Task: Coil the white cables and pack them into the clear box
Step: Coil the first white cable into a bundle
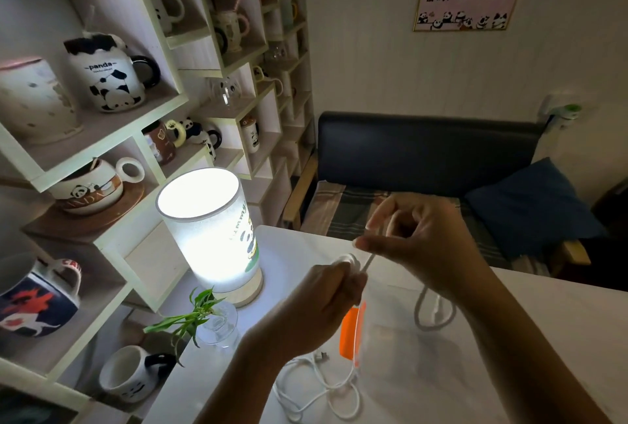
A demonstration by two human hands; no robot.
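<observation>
**Coiling in hand; packing apparently not begun**

Both hands are raised above the white desk [560,315] at centre frame. The left hand [323,301] has its fingers curled round a small bundle of thin white cable [350,258], of which a loop shows at the fingertips. The right hand [418,240], just above and right of it, pinches a strand of the same cable between thumb and forefinger; a short length runs down between the two hands.

The clear plastic box with the orange clasp [353,332] stands on the desk directly below the hands, at lower centre. Glare hides its contents; whether anything lies inside cannot be told.

A second white cable with a plug end [316,376] lies loose and uncoiled on the desk at the bottom centre of the frame, beside the box. A thicker white loop [435,315] lies right of the box, partly behind the right forearm.

Judgement: the task is at an early stage. One cable is being wound; at least one more awaits coiling, and no packing is confirmed.

A lit cylindrical lamp [210,230] stands left of centre.
</observation>
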